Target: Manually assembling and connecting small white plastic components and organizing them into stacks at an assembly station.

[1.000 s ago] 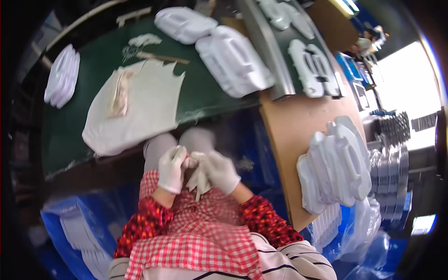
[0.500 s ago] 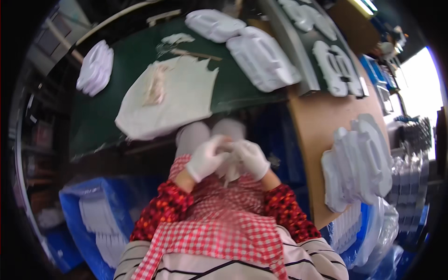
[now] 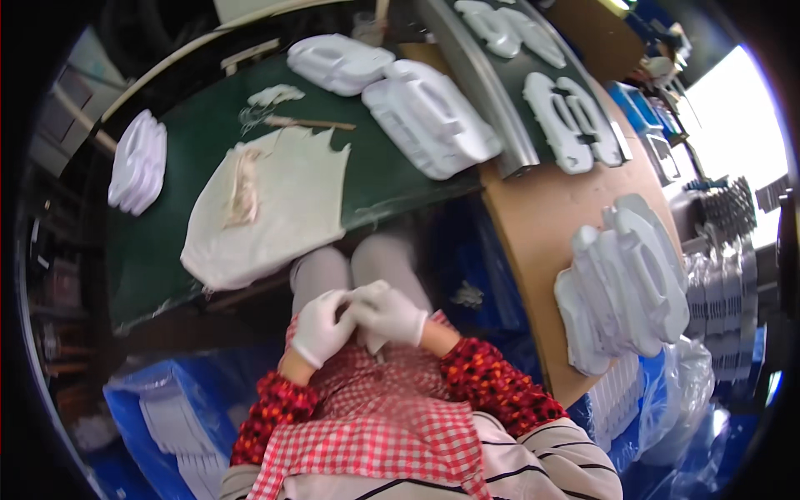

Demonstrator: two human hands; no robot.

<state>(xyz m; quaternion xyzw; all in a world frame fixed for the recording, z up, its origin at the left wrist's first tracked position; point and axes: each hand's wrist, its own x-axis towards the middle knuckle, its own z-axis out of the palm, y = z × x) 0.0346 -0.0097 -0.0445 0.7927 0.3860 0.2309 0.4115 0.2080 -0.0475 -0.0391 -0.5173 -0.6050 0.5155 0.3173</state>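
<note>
My left hand [image 3: 323, 327], in a white glove, is over my lap with its fingers curled. Against its fingertips presses my right hand [image 3: 390, 313], gloved the same way and closed. A small piece of whitish material [image 3: 372, 340] hangs below the fingers where the hands meet; its kind is not clear, and most of it is hidden. Beyond my knees, a cream cloth [image 3: 287, 208] lies on the green table [image 3: 375, 196], with a crumpled pinkish-beige bundle [image 3: 243, 190] on it.
White molded plastic parts [image 3: 429, 117] lie on the table, with another stack [image 3: 137, 162] at its left. More parts [image 3: 625, 287] stand on the brown board [image 3: 533, 217] at right. A metal-edged conveyor [image 3: 475, 92] runs behind. Blue-lined bins [image 3: 133, 392] flank me.
Both hands have shifted left and slightly down in view, still together over my lap. The whole scene has moved as my head turned. The whitish material shows less between the hands.
</note>
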